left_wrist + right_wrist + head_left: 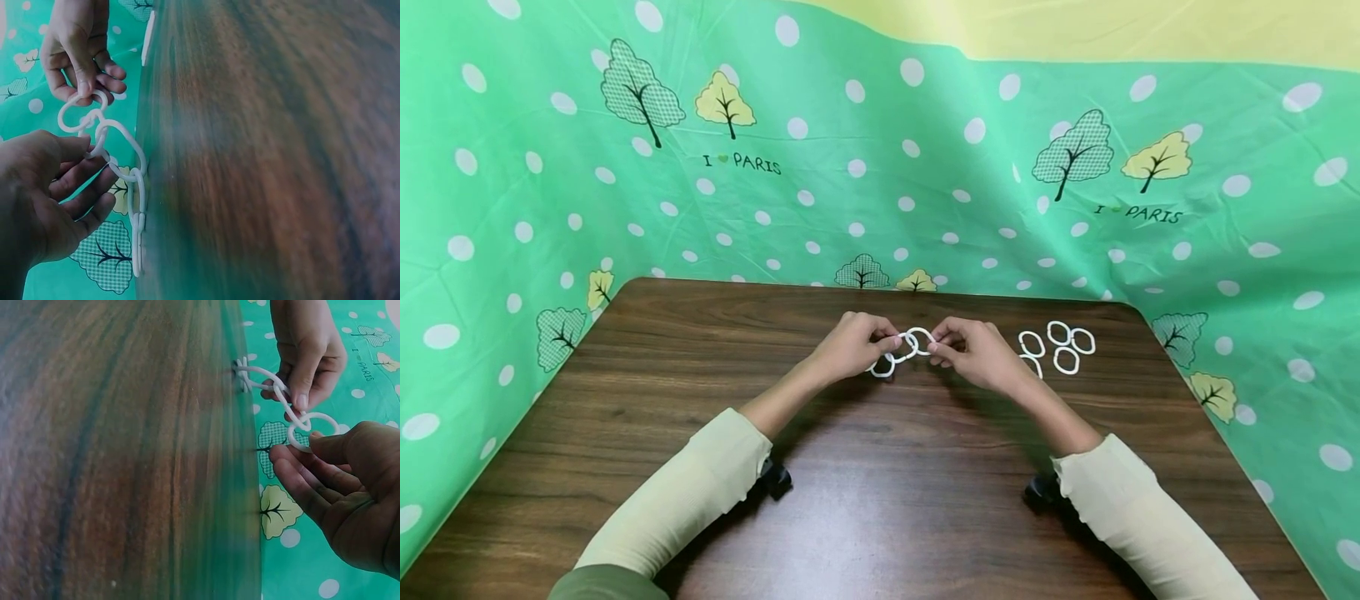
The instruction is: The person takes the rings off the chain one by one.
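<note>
Between the two hands hangs a short chain of white oval links [906, 347], looped one through another. My left hand [855, 344] pinches one link between thumb and forefinger. With thumb and fingertips, my right hand [976, 352] pinches the end link [922, 341], which passes through the link at the left hand. In the left wrist view, further links [137, 244] trail from the left hand down to the tabletop. The right wrist view shows the right hand's end link [325, 419] hooked with its neighbour [289, 406], held above the table.
Several loose white links [1066, 360] lie on the dark wooden table [895, 500], right of the right hand, one partly hidden behind it. A green dotted cloth [910, 192] printed with trees rises behind the table's far edge and along both sides.
</note>
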### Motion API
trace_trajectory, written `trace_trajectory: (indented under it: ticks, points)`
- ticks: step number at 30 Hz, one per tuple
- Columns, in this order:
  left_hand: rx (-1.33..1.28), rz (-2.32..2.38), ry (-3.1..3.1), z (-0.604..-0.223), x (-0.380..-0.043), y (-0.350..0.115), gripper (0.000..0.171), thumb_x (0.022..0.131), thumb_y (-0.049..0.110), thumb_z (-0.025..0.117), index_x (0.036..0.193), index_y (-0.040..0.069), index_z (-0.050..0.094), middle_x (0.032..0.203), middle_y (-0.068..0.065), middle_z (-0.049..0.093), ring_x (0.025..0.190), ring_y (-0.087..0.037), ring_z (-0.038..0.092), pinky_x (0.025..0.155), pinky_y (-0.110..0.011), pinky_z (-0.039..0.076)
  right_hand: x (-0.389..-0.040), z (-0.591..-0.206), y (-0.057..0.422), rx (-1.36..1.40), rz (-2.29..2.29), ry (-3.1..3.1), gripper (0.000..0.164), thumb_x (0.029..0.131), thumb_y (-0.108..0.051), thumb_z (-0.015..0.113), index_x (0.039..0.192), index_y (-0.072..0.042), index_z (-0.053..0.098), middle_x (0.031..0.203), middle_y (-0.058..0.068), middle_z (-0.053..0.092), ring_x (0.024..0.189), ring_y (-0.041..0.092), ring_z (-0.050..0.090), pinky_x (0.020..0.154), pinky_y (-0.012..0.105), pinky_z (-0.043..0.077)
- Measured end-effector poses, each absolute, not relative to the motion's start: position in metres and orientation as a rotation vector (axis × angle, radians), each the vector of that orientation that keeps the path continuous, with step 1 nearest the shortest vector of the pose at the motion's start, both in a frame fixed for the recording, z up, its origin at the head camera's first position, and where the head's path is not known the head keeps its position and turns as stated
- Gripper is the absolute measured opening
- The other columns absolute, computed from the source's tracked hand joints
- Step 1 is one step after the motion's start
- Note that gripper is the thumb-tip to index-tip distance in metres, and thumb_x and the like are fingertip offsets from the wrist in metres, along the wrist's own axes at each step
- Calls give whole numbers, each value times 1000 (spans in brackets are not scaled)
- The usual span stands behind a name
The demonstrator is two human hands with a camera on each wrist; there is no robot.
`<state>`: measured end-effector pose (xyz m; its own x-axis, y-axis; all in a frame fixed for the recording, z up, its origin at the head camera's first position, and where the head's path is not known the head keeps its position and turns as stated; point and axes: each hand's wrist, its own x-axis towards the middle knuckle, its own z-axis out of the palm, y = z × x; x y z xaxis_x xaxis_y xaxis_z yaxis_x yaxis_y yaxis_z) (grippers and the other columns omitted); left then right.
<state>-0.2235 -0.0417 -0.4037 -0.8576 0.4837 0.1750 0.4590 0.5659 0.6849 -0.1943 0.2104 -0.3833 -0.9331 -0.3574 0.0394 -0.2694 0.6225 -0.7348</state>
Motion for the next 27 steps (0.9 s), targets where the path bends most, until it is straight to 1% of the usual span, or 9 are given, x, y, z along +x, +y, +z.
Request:
trace_trajectory:
  ticks: [2, 5, 9, 12, 18, 23, 27]
  points:
    - [808, 1207, 2752, -403, -223, -42, 17, 109, 19, 77, 110, 6, 87, 87, -1, 82, 76, -10, 65, 71, -26, 52, -194, -384, 210, -528, -1213, 2719, 10, 107, -7, 76, 113, 1, 76, 100, 15, 85, 93, 33, 85, 84, 48, 70]
    - [785, 1229, 2752, -401, -222, -42, 17, 109, 19, 77, 112, 6, 87, 88, -1, 83, 76, -9, 65, 71, -25, 51, -192, -385, 208, -543, -1204, 2721, 10, 107, -9, 77, 112, -1, 77, 99, 14, 86, 94, 31, 85, 79, 37, 69]
    - [757, 1272, 2731, -399, -222, -42, 19, 108, 17, 76, 117, 4, 86, 97, -6, 87, 78, -9, 70, 73, -24, 54, -190, -386, 207, -573, -1192, 2732, 8, 107, -11, 78, 110, -4, 77, 100, 12, 87, 95, 29, 84, 70, 23, 61]
    - [741, 1291, 2721, -398, -222, -42, 20, 108, 15, 76, 121, 3, 85, 101, -9, 88, 81, -10, 73, 75, -25, 56, -189, -386, 206, -590, -1179, 2741, 6, 107, -12, 78, 108, -6, 77, 100, 10, 87, 94, 26, 83, 68, 23, 58]
    - [720, 1283, 2729, -399, -223, -44, 20, 108, 15, 76, 122, 3, 85, 103, -10, 88, 84, -11, 75, 78, -27, 57, -186, -386, 205, -630, -1143, 2773, 4, 105, -12, 80, 106, -9, 79, 98, 6, 87, 90, 17, 80, 71, 24, 56]
    - [721, 1264, 2738, -398, -222, -45, 21, 108, 15, 76, 122, 3, 85, 103, -9, 88, 86, -12, 75, 80, -28, 57, -184, -384, 206, -672, -1130, 2794, 5, 104, -13, 82, 105, -9, 79, 97, 5, 87, 91, 16, 80, 77, 26, 56]
    - [718, 1253, 2734, -398, -222, -45, 21, 109, 15, 75, 122, 2, 85, 102, -9, 88, 84, -11, 75, 77, -26, 57, -183, -383, 206, -689, -1128, 2798, 6, 104, -14, 83, 105, -10, 79, 97, 4, 87, 92, 16, 80, 81, 28, 58]
